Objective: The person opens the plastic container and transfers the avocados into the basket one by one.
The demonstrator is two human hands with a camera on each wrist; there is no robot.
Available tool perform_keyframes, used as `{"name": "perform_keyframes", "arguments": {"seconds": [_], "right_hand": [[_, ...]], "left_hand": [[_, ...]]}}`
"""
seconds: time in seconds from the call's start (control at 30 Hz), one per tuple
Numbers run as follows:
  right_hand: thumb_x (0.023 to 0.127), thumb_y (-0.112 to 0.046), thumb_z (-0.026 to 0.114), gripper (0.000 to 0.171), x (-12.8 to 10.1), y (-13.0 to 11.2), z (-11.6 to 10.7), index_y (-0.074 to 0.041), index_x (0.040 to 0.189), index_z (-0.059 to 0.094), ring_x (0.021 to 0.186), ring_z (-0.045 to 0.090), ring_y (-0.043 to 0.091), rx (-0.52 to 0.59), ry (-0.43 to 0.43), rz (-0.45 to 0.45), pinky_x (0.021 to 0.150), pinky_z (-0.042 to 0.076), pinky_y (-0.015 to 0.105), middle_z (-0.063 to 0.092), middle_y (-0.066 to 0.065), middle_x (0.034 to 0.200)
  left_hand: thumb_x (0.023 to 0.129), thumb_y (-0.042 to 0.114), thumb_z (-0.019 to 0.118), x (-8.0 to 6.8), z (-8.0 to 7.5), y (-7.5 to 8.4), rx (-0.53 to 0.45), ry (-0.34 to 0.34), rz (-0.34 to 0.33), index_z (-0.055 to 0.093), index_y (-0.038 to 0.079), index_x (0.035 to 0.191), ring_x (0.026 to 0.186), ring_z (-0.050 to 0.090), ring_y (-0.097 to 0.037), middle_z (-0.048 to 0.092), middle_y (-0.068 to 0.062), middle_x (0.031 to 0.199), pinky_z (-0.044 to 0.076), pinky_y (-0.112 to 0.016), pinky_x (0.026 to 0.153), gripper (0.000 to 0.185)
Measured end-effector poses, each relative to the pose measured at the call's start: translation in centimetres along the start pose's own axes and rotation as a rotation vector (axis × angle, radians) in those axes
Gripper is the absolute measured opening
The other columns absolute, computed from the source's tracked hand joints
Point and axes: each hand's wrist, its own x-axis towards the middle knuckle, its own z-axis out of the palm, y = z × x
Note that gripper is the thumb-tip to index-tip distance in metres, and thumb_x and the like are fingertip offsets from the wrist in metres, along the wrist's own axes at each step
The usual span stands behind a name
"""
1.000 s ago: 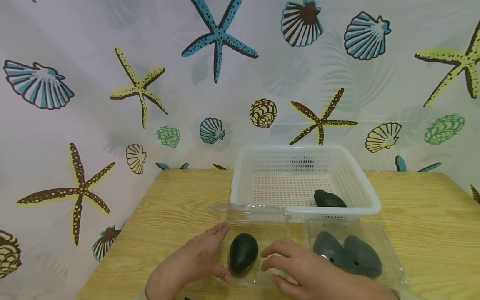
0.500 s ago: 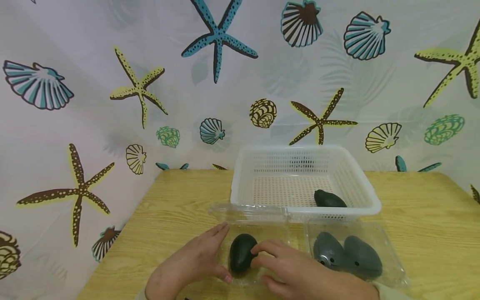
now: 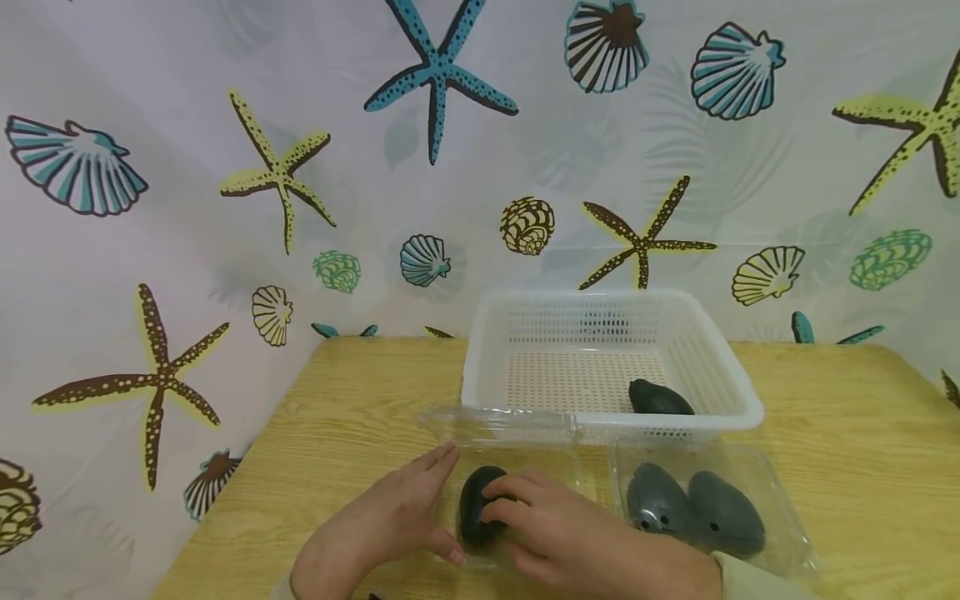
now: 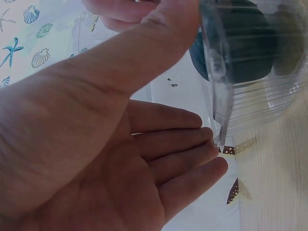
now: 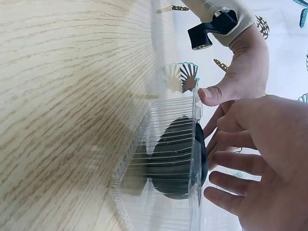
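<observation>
A dark green avocado (image 3: 472,512) lies in the base of an open clear plastic clamshell (image 3: 558,458), its lid folded back toward the basket. My left hand (image 3: 397,512) rests along the clamshell's left side with fingers extended, the thumb at the near rim. From the right, my right hand (image 3: 555,521) reaches over the avocado, its bent fingertips overlapping the top in the head view. The right wrist view has those fingers (image 5: 236,187) loosely spread just above the rim, beside the avocado (image 5: 173,159) seen through the ribbed wall. In the left wrist view the avocado (image 4: 236,43) shows through the plastic.
Right of the clamshell stands a second clear container (image 3: 787,521) with two avocados (image 3: 723,512) in it. Behind both, a white perforated basket (image 3: 600,421) holds one avocado (image 3: 660,398). A wooden table (image 3: 352,400) carries everything, with a shell-print cloth (image 3: 465,183) behind.
My right hand has moved left, from beside the avocado to over its top and right side. The left hand and the containers stay in place.
</observation>
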Motion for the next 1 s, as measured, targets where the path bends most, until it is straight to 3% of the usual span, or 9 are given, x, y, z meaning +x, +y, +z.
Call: {"name": "perform_keyframes", "arguments": {"seconds": [0.13, 0.5, 1.0], "right_hand": [[0.094, -0.013, 0.063, 0.026, 0.5, 0.0, 0.2, -0.014, 0.121, 0.063, 0.119, 0.056, 0.017, -0.001, -0.03, 0.02, 0.098, 0.052, 0.032, 0.058, 0.001, 0.134], [0.089, -0.01, 0.068, 0.032, 1.4, 0.5, 1.0, -0.01, 0.121, 0.063, 0.125, 0.057, 0.022, -0.045, 0.005, -0.009, 0.101, 0.053, 0.036, 0.058, 0.006, 0.136], [0.088, -0.015, 0.071, 0.048, 2.3, 0.7, 1.6, -0.017, 0.135, 0.06, 0.123, 0.054, 0.023, -0.129, -0.071, 0.071, 0.103, 0.05, 0.038, 0.055, 0.002, 0.136]], "left_hand": [[0.062, 0.044, 0.089, 0.0, 0.0, 0.0, 0.02, 0.006, 0.021, 0.03, -0.002, 0.153, 0.145, 0.036, -0.038, 0.03, -0.02, 0.16, 0.038, -0.054, 0.113, 0.119], [0.063, 0.048, 0.087, -0.1, 0.1, 0.1, 0.021, 0.002, 0.033, 0.029, -0.002, 0.154, 0.145, 0.036, -0.037, 0.03, -0.019, 0.161, 0.038, -0.054, 0.113, 0.119], [0.065, 0.047, 0.086, -0.3, -0.1, 0.1, 0.028, -0.009, 0.023, 0.03, -0.001, 0.154, 0.145, 0.036, -0.038, 0.028, -0.019, 0.161, 0.038, -0.055, 0.113, 0.116]]}}
